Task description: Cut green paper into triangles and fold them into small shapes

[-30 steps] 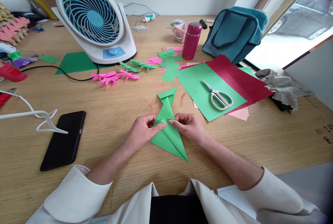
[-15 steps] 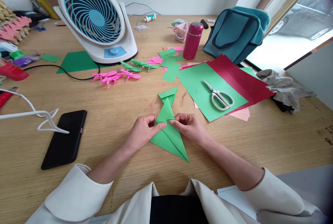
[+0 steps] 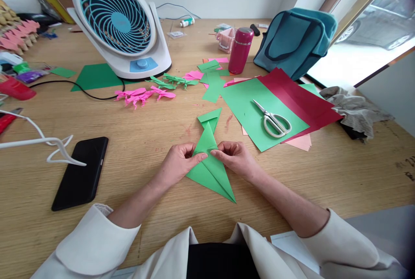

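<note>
A folded green paper [image 3: 210, 173], creased into a long pointed shape with a bent-over flap at its far end, is held between both hands just above or on the table. My left hand [image 3: 180, 161] pinches its left edge, thumb on top and fingers curled beneath. On the opposite edge my right hand [image 3: 238, 158] grips the same way, its thumb almost meeting the left one at the middle. The fingertips under the paper are hidden. Beyond it lie pink folded paper figures [image 3: 142, 95] and green folded paper figures [image 3: 175, 81].
Scissors [image 3: 275, 121] rest on a green sheet [image 3: 241, 97] over red paper [image 3: 308, 106] at right. A phone [image 3: 80, 173] lies left under a white stand [image 3: 61, 147]. Behind are a fan [image 3: 119, 24], a pink flask [image 3: 241, 52] and a teal bag [image 3: 298, 41].
Hardly anything differs. Both hands keep their pinch on the folded green paper, whose near left edge has shifted very slightly.
</note>
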A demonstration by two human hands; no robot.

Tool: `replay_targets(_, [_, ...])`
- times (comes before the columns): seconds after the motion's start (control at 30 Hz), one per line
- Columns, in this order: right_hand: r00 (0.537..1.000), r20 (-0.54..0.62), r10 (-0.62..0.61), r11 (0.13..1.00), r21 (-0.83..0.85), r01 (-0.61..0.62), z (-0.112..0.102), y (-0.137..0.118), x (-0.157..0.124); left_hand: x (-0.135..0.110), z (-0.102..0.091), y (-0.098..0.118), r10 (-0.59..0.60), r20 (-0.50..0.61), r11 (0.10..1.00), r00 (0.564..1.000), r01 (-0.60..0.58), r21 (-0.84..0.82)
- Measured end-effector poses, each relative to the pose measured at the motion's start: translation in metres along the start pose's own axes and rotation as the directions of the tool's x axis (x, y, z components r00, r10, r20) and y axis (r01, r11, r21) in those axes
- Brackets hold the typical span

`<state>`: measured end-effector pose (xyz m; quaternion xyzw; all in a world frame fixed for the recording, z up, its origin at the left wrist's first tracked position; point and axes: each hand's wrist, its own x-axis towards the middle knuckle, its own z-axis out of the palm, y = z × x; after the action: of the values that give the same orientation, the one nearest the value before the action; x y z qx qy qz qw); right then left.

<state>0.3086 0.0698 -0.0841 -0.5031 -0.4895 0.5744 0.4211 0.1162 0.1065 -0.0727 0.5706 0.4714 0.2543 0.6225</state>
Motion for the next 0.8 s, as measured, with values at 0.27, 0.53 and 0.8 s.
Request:
replay_targets(0.27, [1.0,-0.008,0.015,1.0,-0.011,-0.015,-0.0003,0.0003,0.0001,-0.0013,0.0001,0.0001,-0.011,0.016,1.0,1.0,0.011,-0.016])
replay_targets(0.53, [1.0,-0.026,0.015,1.0,-0.001,-0.015,0.0014,-0.0017,-0.0012,0.0011,-0.0019,-0.004,0.034,-0.014,0.998,0.999,-0.033,0.054])
replay_targets(0.8, [0.999,-0.04,0.005,1.0,-0.008,-0.005,0.0014,-0.0013,-0.0014,-0.0009,-0.0032,0.001,0.073,-0.04,0.995,0.996,-0.07,0.075])
